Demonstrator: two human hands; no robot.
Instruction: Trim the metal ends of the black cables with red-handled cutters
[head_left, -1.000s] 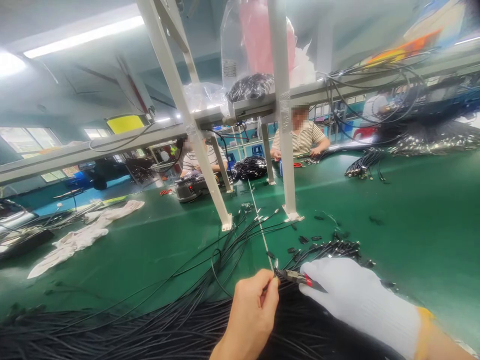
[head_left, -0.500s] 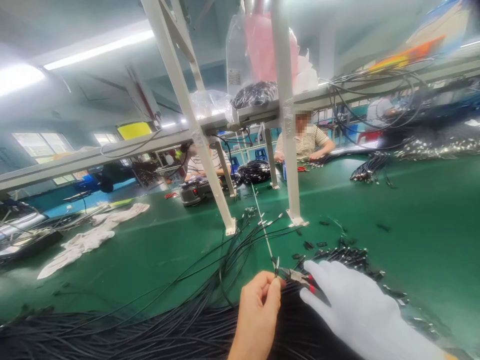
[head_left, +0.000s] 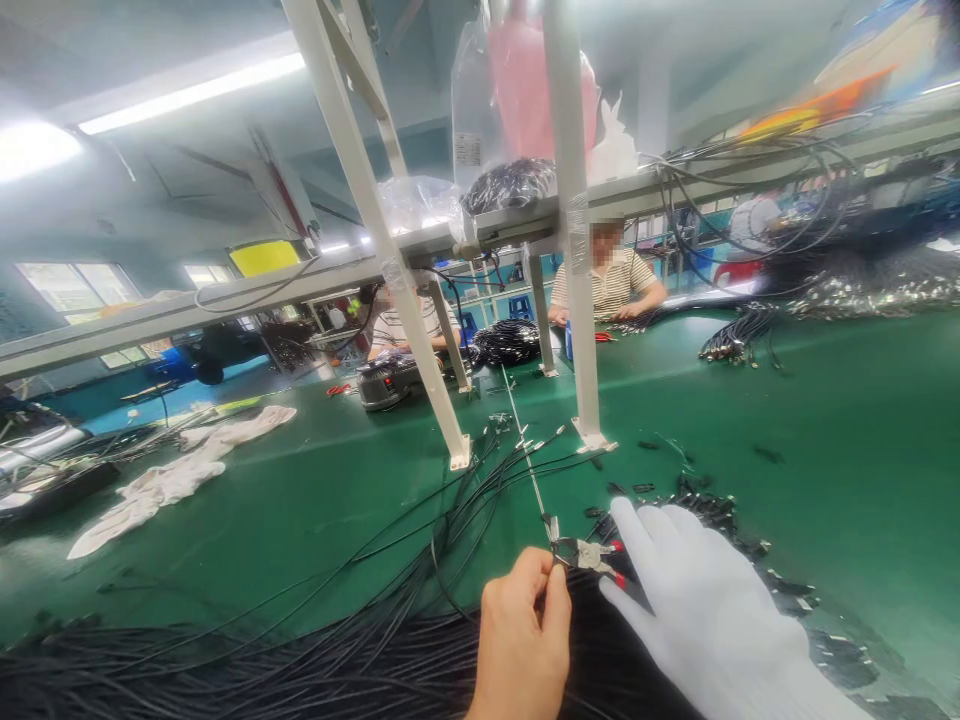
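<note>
So the thin cable (head_left: 527,470) sits near the front edge of the green worktop (head_left: 825,420), pulled taut from the bare left hand (head_left: 525,640), which pinches its near end between thumb and fingers. The white-gloved right hand (head_left: 697,610) is wrapped around red-handled pliers (head_left: 589,553), whose tips touch the cable right above the pinch. A big heap of black cables (head_left: 262,660) runs along the front edge, with small black cut pieces (head_left: 645,488) scattered just beyond the glove.
</note>
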